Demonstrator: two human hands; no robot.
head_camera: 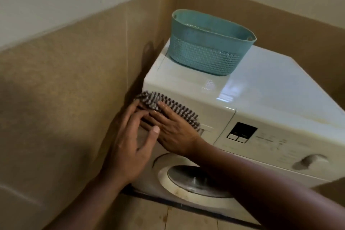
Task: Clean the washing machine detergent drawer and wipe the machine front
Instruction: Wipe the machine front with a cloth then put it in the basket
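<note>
while on striped cloth [176, 108], l hand [128, 147] + r hand [174, 133] at washer front [270, 147]

One view only: head-worn, wide-angle. Looks forward and down from above the front of the washer [270, 99], nearer its wall-side end. Set close, within reach of the panel [270, 142], with left hand [128, 140] and right hand [175, 132] just left of frame centre. Shows the washer top sloping down to the right. Takes in the basket [207, 52] on top, the upper door [196, 179], the corner [177, 5] and a strip of floor [168, 218].
</note>
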